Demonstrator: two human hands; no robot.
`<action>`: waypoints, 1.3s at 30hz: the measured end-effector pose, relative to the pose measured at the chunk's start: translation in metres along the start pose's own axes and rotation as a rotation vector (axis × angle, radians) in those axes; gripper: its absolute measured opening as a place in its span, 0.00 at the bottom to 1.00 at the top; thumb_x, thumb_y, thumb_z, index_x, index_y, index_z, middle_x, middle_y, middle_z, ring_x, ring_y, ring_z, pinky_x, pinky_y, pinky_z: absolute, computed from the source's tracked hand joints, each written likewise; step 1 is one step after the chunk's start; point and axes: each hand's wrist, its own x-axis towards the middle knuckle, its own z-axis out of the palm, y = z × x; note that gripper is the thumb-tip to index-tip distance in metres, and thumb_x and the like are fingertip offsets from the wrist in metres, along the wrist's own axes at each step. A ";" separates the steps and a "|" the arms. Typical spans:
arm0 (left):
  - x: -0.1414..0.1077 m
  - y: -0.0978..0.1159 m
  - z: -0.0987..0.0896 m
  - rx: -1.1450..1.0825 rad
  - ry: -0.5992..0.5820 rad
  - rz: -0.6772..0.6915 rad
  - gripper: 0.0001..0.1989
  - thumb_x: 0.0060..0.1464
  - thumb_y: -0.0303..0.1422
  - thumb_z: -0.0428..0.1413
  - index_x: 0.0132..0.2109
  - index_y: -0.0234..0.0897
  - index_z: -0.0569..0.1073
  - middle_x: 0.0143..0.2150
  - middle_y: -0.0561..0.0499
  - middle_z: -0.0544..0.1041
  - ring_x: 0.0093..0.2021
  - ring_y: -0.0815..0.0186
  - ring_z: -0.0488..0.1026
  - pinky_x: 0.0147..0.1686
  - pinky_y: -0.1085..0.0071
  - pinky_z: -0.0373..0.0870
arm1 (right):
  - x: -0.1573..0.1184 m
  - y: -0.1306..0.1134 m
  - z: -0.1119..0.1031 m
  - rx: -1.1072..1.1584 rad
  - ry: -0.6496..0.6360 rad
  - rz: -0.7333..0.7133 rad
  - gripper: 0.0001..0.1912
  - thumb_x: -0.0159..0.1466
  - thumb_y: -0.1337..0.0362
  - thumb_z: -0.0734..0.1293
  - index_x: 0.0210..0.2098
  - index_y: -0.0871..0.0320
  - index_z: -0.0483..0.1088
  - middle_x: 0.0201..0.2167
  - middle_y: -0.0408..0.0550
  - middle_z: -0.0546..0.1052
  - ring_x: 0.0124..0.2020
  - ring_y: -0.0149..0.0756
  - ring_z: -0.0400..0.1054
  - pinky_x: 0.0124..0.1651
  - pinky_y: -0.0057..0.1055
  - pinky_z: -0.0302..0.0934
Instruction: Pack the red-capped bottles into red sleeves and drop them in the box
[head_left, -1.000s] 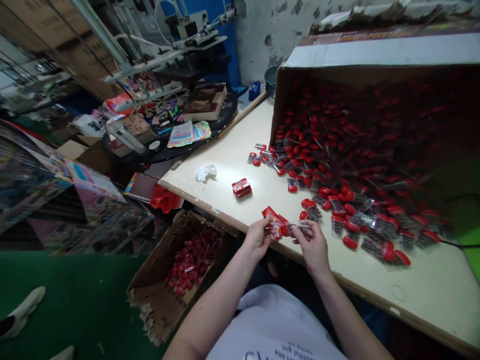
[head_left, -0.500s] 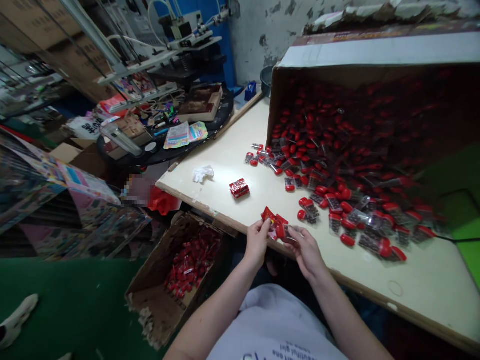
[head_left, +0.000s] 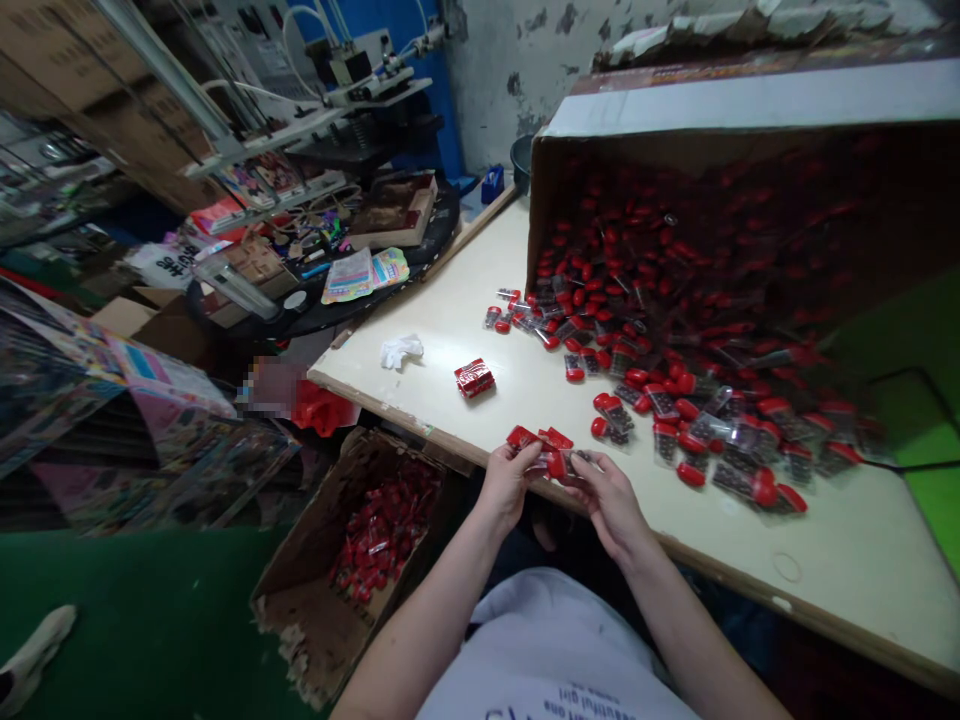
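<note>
At the table's front edge, my left hand [head_left: 504, 485] pinches a small red printed wrapper [head_left: 520, 436] between thumb and fingers. Beside it, my right hand [head_left: 611, 500] is closed on a small clear bottle with a red cap [head_left: 557, 464], its capped end turned toward the wrapper. The two hands almost meet, and fingers cover part of both items. Another red piece [head_left: 556, 438] shows just behind them; whether it is held or lies on the table, I cannot tell. Farther back rests a bundle of red printed wrappers [head_left: 474, 378].
A large carton [head_left: 720, 105] on its side spills many red-capped bottles [head_left: 660, 400] over the table [head_left: 840, 570]. Crumpled white tissue [head_left: 401, 351] lies at left. Below the edge stands a torn carton [head_left: 292, 600] with red packets [head_left: 382, 530]. A machine [head_left: 360, 80] is behind.
My left fingers have shifted on the red wrapper, which now lies flatter and farther left. My right hand still holds the bottle close by. The whole view has swung slightly.
</note>
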 end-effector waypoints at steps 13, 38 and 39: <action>0.000 -0.001 0.001 0.187 0.138 0.070 0.16 0.40 0.39 0.63 0.32 0.29 0.76 0.28 0.46 0.77 0.27 0.67 0.71 0.28 0.73 0.66 | 0.003 0.007 -0.007 -0.402 -0.012 -0.355 0.17 0.53 0.56 0.72 0.36 0.55 0.65 0.32 0.43 0.75 0.31 0.37 0.71 0.35 0.34 0.69; -0.007 -0.007 -0.003 0.126 0.149 0.052 0.15 0.41 0.38 0.63 0.33 0.29 0.76 0.31 0.45 0.78 0.31 0.65 0.73 0.33 0.71 0.67 | -0.004 0.012 0.006 0.081 0.023 -0.087 0.16 0.49 0.61 0.75 0.32 0.55 0.66 0.33 0.39 0.76 0.32 0.29 0.71 0.35 0.24 0.69; -0.007 -0.007 -0.003 0.119 0.137 0.040 0.16 0.40 0.39 0.64 0.33 0.29 0.76 0.31 0.45 0.78 0.31 0.65 0.73 0.33 0.71 0.67 | -0.004 0.012 0.007 0.097 0.022 -0.074 0.15 0.49 0.61 0.75 0.31 0.55 0.67 0.33 0.39 0.76 0.33 0.29 0.72 0.35 0.23 0.69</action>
